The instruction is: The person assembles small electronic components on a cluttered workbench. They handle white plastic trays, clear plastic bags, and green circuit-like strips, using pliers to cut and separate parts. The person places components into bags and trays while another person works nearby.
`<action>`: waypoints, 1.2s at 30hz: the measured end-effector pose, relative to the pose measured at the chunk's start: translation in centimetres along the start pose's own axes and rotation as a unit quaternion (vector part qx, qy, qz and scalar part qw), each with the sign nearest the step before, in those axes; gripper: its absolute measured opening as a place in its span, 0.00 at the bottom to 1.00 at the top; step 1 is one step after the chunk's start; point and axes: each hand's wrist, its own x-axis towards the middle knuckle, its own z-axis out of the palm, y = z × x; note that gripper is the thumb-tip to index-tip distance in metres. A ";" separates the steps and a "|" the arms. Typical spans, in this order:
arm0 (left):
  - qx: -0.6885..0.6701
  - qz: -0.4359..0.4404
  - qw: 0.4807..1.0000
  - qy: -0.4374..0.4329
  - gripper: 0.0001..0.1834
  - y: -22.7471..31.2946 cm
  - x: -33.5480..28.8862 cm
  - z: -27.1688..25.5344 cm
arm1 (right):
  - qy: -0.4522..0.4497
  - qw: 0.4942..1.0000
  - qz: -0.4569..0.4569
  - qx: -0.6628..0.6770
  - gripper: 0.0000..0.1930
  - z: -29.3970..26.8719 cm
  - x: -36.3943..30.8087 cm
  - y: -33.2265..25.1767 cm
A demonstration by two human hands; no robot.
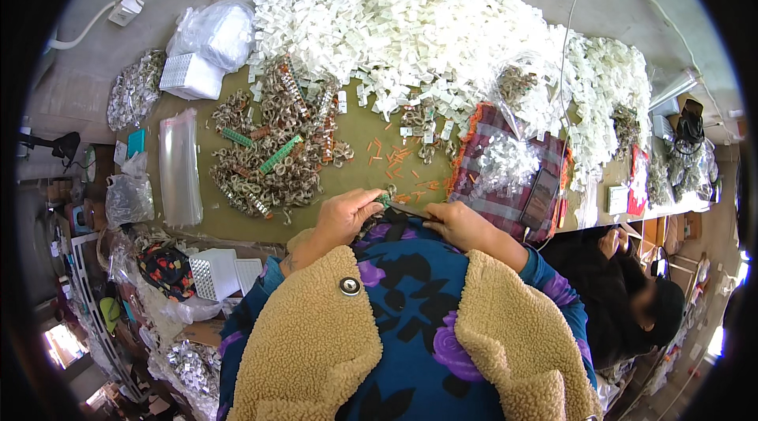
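My left hand (345, 217) is closed, thumb and finger pinching a small green piece (384, 199) with coiled grey strands on it, close to the table's near edge. My right hand (460, 224) grips a thin dark metal tool (409, 209), whose far end reaches the green piece. The tool's exact kind is too small to tell. Beyond my left hand lies a heap of coiled grey-brown parts (237, 172), with green strips (281, 153) and orange-brown strips among them. Small orange sticks (395, 157) are scattered on the green tabletop (347, 172) just past my hands.
A large pile of white plastic pieces (410, 26) spreads along the far side. At right, a plaid cloth (489, 145) bears clear bits (505, 166) and a phone (542, 198). Clear bags (181, 168) and a white box (192, 76) stand left. Another person (616, 295) sits at right.
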 end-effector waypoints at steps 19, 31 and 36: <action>-0.049 -0.074 0.993 -0.084 0.18 0.3 1.1 -1.0 | -0.036 0.992 0.033 -0.120 0.16 -2.3 0.3 -1.6; -0.214 -0.162 0.963 -0.033 0.14 -0.6 1.4 -1.1 | 0.103 0.994 -0.004 0.033 0.16 -1.2 0.4 0.0; 0.044 -0.214 0.974 -0.059 0.16 -2.1 2.5 -1.8 | 0.089 0.994 0.056 0.038 0.13 -1.3 0.2 0.9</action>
